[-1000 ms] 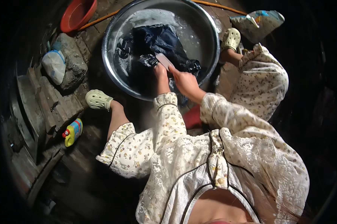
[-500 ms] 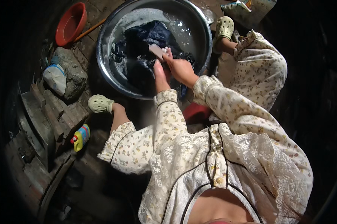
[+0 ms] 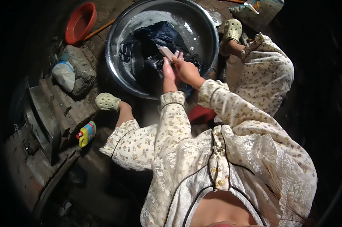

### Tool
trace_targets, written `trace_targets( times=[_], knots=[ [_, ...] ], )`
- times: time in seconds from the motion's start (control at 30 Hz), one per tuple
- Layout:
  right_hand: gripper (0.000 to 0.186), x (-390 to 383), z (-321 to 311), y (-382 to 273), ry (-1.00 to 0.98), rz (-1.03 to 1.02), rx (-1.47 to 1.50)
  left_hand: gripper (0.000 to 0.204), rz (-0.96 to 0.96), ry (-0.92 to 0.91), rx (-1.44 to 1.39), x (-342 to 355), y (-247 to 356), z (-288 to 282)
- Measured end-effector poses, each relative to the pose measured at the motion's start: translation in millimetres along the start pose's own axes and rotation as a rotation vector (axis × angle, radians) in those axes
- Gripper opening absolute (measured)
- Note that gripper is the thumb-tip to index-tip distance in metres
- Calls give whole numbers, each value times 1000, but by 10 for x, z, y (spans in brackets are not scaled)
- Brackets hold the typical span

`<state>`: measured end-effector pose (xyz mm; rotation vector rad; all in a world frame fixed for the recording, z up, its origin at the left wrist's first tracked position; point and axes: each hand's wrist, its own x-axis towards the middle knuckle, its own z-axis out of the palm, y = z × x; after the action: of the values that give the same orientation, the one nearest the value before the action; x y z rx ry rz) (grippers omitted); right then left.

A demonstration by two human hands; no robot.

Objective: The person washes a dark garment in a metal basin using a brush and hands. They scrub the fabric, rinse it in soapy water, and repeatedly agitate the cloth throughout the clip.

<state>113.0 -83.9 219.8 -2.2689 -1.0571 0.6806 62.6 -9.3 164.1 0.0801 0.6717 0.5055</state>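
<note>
My right hand (image 3: 188,71) is closed on a pale rectangular bar (image 3: 167,53), held at an angle above dark wet clothing (image 3: 154,36) in a steel basin (image 3: 116,79). My left hand (image 3: 170,72) is just left of and beneath it, thumb raised and pale fingertips stretched up beside the bar. Its palm is partly hidden by the bar and my right hand. Soapy foam and water surround the clothing.
A red plastic basin (image 3: 80,22) lies upper left by an orange pole (image 3: 99,29). A stone block (image 3: 84,72), white bag (image 3: 63,75), stacked boards (image 3: 67,108) and yellow bottle (image 3: 87,134) are left. A pale bag (image 3: 263,15) stands upper right.
My left hand's fingertips have come into view beside the bar. The bar and both hands have shifted slightly within the basin, staying together over the clothing.
</note>
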Motion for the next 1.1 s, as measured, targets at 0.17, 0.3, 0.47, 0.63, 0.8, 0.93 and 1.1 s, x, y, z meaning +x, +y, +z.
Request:
trace_targets(
  times=[0.17, 0.3, 0.47, 0.63, 0.8, 0.93, 1.1],
  knots=[
    [40, -72, -4, 439, 80, 86, 119, 41, 211, 493, 1067, 69, -1, -474],
    [56, 135, 93, 403, 262, -49, 64, 31, 589, 660, 1370, -256, 241, -454],
    [68, 660, 284, 225, 118, -416, -57, 65, 686, 1003, 1904, -846, 225, -457],
    [34, 1249, 383, 656, -124, -260, -262, 66, 752, 577, 1499, -987, -131, -655],
    [28, 1813, 373, 1038, -215, -149, -343, 82, 726, 288, 1924, -408, -267, -142],
    [34, 1908, 284, 1154, -269, -135, -299, 96, 627, 315, 2125, 189, -221, -152],
    [35, 2089, 260, 1247, -265, -184, -249, 96, 532, 209, 2195, 724, 59, -288]
  ],
)
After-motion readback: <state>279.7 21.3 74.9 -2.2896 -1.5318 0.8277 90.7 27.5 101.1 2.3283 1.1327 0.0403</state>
